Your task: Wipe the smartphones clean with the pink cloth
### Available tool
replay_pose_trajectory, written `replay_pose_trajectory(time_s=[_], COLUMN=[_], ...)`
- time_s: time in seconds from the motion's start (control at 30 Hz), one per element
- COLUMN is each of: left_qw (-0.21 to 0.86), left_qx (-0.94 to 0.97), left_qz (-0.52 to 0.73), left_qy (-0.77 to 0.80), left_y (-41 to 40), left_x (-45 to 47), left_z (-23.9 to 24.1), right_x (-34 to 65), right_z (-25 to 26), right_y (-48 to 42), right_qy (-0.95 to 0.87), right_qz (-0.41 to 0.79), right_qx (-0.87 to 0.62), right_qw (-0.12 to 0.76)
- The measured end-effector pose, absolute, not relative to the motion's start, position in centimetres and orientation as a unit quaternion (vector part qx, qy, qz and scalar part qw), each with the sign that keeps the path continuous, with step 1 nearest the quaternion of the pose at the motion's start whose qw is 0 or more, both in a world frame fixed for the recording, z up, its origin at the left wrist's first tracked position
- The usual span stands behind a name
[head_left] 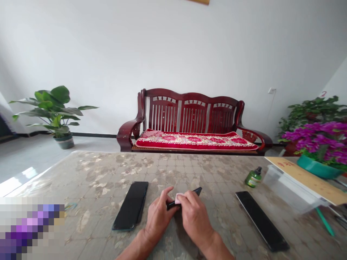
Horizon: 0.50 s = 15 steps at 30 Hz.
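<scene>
In the middle of the near table, my left hand [159, 213] grips a thin dark phone [199, 190], held tilted and seen nearly edge-on. My right hand [195, 213] pinches a small pale pink cloth [179, 197] against the phone's edge. Much of the phone is hidden behind my fingers. To the left a black phone [129, 206] lies screen up, with another dark edge showing along its right side. A second black phone [261, 220] rests slantwise on the right.
A small green bottle [253, 177] stands beyond the right phone. Beside it, a clear plastic box [283, 189] carries a tan board [306, 177] and a teal pot [317, 167] of purple flowers. A red wooden bench [127, 135] is behind the patterned table [92, 195].
</scene>
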<state>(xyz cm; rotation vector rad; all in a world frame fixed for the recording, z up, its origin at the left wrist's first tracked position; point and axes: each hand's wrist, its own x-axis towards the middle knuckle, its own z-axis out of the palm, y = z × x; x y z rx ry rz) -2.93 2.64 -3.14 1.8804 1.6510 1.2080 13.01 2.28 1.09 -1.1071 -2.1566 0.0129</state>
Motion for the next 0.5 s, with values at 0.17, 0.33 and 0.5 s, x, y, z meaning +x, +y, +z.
replay_pose_trajectory(time_s=[0.17,0.33,0.5], left_qw=[0.178,0.194,0.207], left_qx=[0.666,0.672,0.671], left_qz=[0.434,0.424,0.414], left_qy=[0.579,0.575,0.579], left_y=[2.7,2.6,2.5], left_x=[-3.2,-3.2,-2.9], left_z=[-3.4,-3.4,-2.9], right_x=[12.8,17.8,16.3], right_z=[1.3,1.0,1.0], right_y=[2.1,3.8,3.3], right_qy=[-0.839,-0.795,-0.796], right_qz=[0.015,-0.017,-0.019], right_qx=[-0.42,-0.481,-0.482], right_qw=[0.346,0.368,0.366])
